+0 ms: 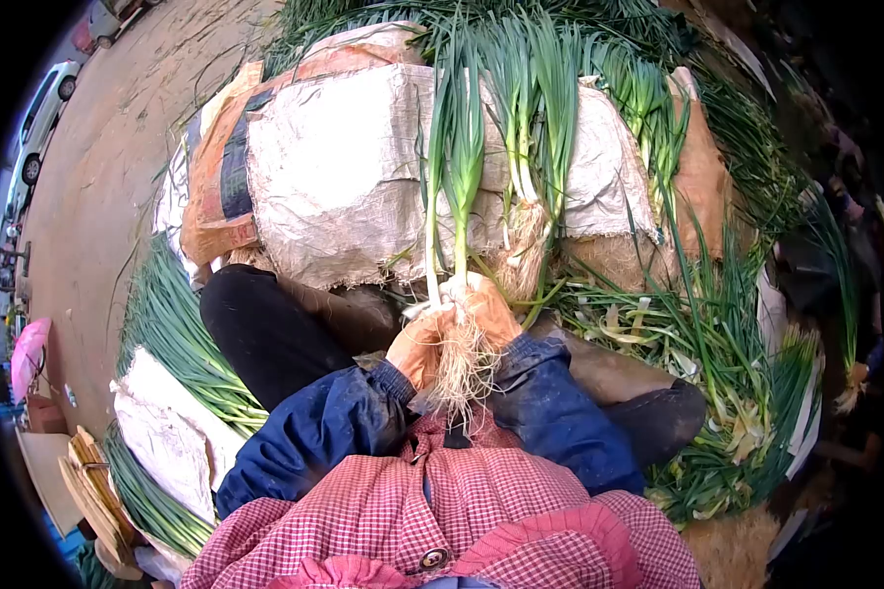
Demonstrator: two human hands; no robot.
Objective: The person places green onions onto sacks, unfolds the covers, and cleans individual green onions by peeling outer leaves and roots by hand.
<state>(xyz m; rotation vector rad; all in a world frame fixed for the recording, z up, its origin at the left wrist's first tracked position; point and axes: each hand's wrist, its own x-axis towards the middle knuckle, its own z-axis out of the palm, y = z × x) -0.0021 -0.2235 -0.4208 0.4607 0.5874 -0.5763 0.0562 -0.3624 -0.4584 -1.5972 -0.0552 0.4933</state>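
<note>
Roots (pixel 465 368) hide some fingers (pixel 489 306); white car (pixel 35 137) cut off

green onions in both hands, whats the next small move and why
Probably part the green onions gently near their white ends: the left hand and right hand meet there, the stems stand slightly apart, and the roots hang together in a tangle.

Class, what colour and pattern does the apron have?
Red-and-white checks on the apron, seen best in the head view.
</note>
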